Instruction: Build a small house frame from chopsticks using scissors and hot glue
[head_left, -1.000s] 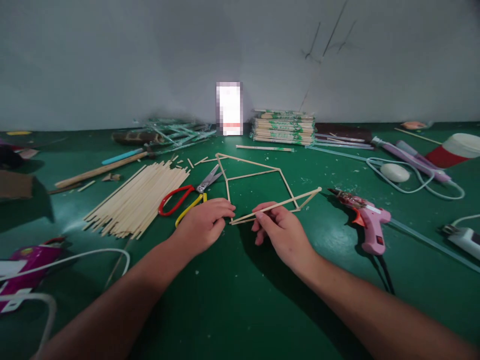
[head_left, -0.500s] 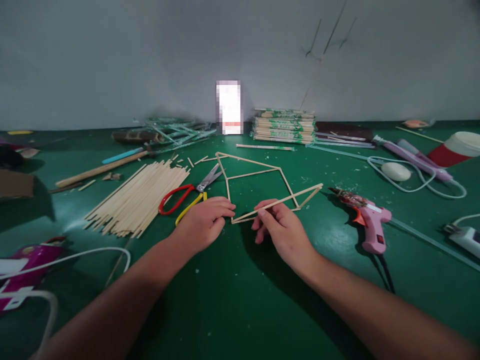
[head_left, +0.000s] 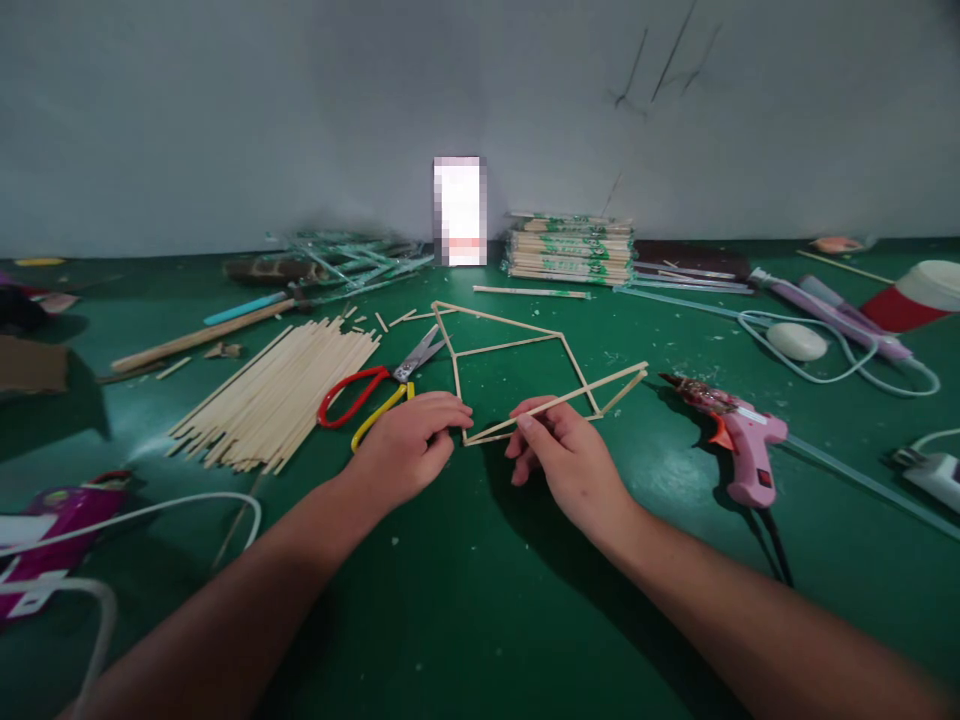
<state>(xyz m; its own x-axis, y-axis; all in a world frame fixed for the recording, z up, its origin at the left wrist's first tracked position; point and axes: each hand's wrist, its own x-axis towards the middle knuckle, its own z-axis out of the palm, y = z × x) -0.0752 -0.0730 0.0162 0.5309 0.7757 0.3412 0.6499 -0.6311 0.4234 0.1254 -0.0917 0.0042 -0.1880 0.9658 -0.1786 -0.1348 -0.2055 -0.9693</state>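
A frame of thin wooden sticks [head_left: 510, 345] lies on the green table in front of me, joined at its corners. My left hand [head_left: 411, 440] holds the frame at its near left corner, with the fingertips over the side stick. Between the thumb and fingers of my right hand [head_left: 566, 450] is a slanting wooden stick [head_left: 607, 382], which runs from that corner up to the raised right end of a short stick. Scissors [head_left: 401, 376] with red and yellow handles lie half open beyond my left hand. A pink glue gun [head_left: 742, 440] rests on its side to the right.
Loose wooden sticks [head_left: 277, 395] lie in a pile at the left. Wrapped chopstick packs [head_left: 570, 250] are stacked by the wall, beside a lit, blurred screen [head_left: 461, 210]. A purple tool [head_left: 64, 530] and white cable [head_left: 187, 505] lie near left. A red and white cup [head_left: 911, 298] stands far right.
Both hands keep their hold on the frame with almost no movement. The whole view has shifted very slightly.
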